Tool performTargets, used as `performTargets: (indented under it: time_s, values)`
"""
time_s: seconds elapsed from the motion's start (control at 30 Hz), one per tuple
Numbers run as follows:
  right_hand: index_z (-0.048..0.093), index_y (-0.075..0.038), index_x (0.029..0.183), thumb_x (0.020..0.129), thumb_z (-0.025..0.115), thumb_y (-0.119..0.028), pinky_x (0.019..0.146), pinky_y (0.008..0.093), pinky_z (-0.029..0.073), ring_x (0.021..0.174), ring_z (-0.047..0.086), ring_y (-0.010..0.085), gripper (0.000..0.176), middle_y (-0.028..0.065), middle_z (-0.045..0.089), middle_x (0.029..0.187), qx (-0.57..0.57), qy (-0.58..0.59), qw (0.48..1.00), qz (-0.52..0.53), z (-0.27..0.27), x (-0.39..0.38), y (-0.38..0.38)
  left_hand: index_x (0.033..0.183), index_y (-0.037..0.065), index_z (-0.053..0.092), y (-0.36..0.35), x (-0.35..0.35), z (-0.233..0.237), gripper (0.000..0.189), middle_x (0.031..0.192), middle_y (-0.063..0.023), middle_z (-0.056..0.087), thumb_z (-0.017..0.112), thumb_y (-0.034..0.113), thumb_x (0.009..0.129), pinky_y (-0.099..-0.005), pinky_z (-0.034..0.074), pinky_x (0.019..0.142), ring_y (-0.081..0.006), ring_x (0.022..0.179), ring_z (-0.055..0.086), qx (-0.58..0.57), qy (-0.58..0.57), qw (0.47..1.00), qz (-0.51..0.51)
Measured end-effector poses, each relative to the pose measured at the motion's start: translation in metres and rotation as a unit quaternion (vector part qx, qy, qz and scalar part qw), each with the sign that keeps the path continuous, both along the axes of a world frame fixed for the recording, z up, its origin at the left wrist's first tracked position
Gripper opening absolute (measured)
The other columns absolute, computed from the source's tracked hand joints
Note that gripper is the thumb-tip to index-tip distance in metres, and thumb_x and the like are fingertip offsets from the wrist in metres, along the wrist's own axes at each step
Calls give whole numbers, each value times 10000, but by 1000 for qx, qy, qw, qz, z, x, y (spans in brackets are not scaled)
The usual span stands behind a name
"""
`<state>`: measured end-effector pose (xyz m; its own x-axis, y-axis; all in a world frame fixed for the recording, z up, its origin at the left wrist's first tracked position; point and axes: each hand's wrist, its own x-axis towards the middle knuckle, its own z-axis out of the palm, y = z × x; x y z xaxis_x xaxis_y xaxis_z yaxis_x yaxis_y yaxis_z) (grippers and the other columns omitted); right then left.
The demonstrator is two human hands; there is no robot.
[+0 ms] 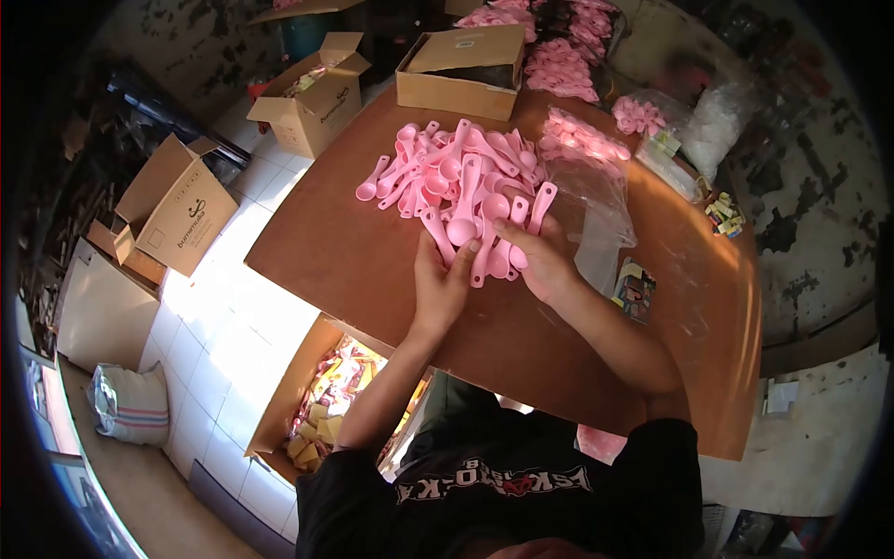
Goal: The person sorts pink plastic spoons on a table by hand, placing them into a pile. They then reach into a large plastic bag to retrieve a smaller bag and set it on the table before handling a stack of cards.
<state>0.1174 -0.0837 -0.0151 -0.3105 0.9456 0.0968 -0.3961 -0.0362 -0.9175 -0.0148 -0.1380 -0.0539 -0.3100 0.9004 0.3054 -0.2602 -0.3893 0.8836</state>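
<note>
Pink plastic spoons fill both of my hands, held together over the brown table. My left hand [444, 287] is closed round the left side of the bunch, its thumb lying by the bowl of one spoon [461, 230]. On the other side my right hand [548, 265] grips more of the spoons [541, 207], thumb on top; its other fingers are mostly hidden beneath. Handles and bowls point in mixed directions. Just beyond the hands, a loose heap of the same pink spoons [433, 172] lies on the table [345, 228].
A cardboard box [461, 70] and bagged pink spoons [562, 70] stand at the table's far end. A clear plastic bag [596, 200] lies to the right. Open cartons [182, 205] stand on the floor at left, and a box of wrappers [279, 410] sits beside my left arm.
</note>
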Motion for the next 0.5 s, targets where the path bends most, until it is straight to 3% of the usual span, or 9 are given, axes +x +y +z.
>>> performTargets:
  time_s: [0.23,0.4,0.5]
  values:
    - [546,-38,1267,829,685,6,870,268,511,1039,585,120,461,39,590,1164,42,-18,999,-4,-1,-3,4,1268,-28,418,7,-5,1,432,1137,-100,569,632,87,911,-264,489,857,-131,1007,564,22,24,999,3]
    - [479,-40,1318,810,689,31,881,274,511,1056,581,132,554,61,564,1218,69,14,997,-29,-3,-10,8,1305,-37,405,15,-9,-2,473,1172,-104,558,632,83,908,-272,469,895,-144,1049,549,31,45,998,13]
    - [439,-41,1330,793,695,34,911,293,500,1084,576,159,599,74,556,1233,147,-23,986,-75,-16,-16,30,1186,-43,464,28,-13,0,372,1079,-115,589,649,100,897,-277,489,810,-135,958,565,48,81,994,53]
